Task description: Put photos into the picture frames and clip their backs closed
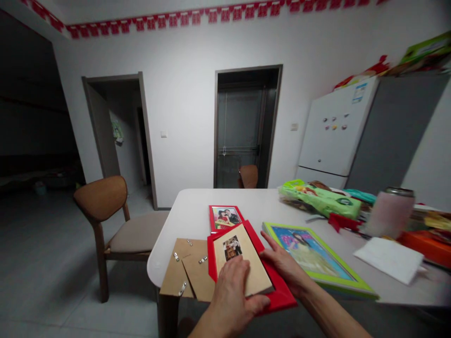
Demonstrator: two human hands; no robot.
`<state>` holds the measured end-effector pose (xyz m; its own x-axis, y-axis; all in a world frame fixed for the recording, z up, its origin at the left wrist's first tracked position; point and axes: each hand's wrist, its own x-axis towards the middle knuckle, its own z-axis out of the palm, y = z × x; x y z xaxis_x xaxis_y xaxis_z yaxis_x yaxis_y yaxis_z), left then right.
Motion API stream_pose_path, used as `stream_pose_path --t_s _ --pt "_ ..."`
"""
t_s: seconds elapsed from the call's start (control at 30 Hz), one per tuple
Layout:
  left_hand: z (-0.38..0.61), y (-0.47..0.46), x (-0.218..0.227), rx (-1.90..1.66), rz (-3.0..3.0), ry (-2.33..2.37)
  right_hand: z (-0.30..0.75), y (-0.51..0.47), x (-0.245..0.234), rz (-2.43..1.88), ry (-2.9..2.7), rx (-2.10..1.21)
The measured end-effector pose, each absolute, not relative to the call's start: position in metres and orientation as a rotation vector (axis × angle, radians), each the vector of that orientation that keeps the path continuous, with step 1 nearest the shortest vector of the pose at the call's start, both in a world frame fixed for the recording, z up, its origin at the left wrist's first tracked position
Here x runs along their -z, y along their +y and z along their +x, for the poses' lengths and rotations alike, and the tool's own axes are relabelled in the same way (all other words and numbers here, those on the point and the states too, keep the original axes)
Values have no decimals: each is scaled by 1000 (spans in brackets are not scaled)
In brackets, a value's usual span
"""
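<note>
A red picture frame is tilted over the near edge of the table, held between my hands. Within it lies a cream card with a small dark photo on it. My left hand is closed on the card, fingers across its face and thumb at its near edge. My right hand grips the frame's right side, one finger stretched out beyond the rim. Beside the frame, to the left, are brown backing boards with metal clips. Just behind stands another red frame holding a photo of two people.
A green-framed picture lies right of my hands. Further right are a white napkin, a pink lidded cup, green packaging and an orange box. Left of the white table stands a wooden chair.
</note>
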<state>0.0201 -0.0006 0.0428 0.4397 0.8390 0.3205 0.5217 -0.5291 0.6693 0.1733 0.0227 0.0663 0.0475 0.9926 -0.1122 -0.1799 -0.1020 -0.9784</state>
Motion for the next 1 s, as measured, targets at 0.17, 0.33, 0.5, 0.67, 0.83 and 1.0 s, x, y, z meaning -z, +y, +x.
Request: stream_pose_path --t_s 0.17,0.33,0.5,0.67,0.83,1.0 --pt "34 -4 -58 -1033 2440 1033 168 21 -75 -1066 -1066 -1358" --pt "15 2 -68 -1335 2425 1046 183 39 -57 -1394 -1257 -1100" --pt "-43 17 -62 -1475 1920 1412 202 57 -26 -1821 -1644 -527" --pt "-86 24 -22 -1354 1610 1486 200 60 -9 -1927 -1902 -205" --pt "-89 23 -4 -1214 1704 1595 193 58 -6 -1998 -1986 -92" --pt "-88 21 -10 -1030 1930 1695 196 58 -1 -1981 -2042 -25"
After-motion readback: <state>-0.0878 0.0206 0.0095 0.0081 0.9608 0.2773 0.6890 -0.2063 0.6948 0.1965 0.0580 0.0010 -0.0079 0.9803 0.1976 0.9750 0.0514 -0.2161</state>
